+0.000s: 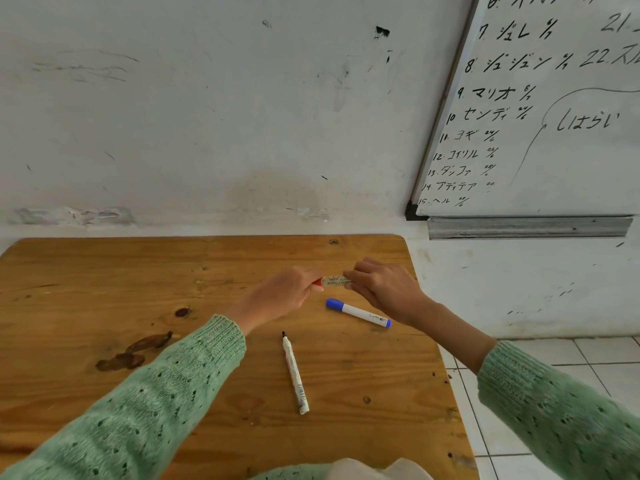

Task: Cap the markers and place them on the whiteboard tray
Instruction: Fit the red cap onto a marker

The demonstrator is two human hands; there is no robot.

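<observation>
Both hands are raised a little over the worn wooden table [104,289], working one white-barrelled marker with a red cap [334,281] between them; the left hand [280,294] is pinched around the red cap end, the right hand [381,289] is closed on the other end of the barrel, and only a short stretch of printed label shows between the two; whether the cap is fully seated I cannot tell, since fingers cover the joint. These markers look light, stiff and smooth, plastic tubes that would roll on a flat top; I would take each one by the middle of the barrel and push the cap straight on along its length. Just below the right hand lies the white marker with a blue cap [358,312], capped and slanting, close to the right wrist; nearer the person, between the two green knitted sleeves, lies the uncapped white marker with a bare black tip [294,372], pointing away; its cap is not to be seen. The grey metal whiteboard tray [526,227] sits on the wall beyond the table's right corner, well apart from the hands.
</observation>
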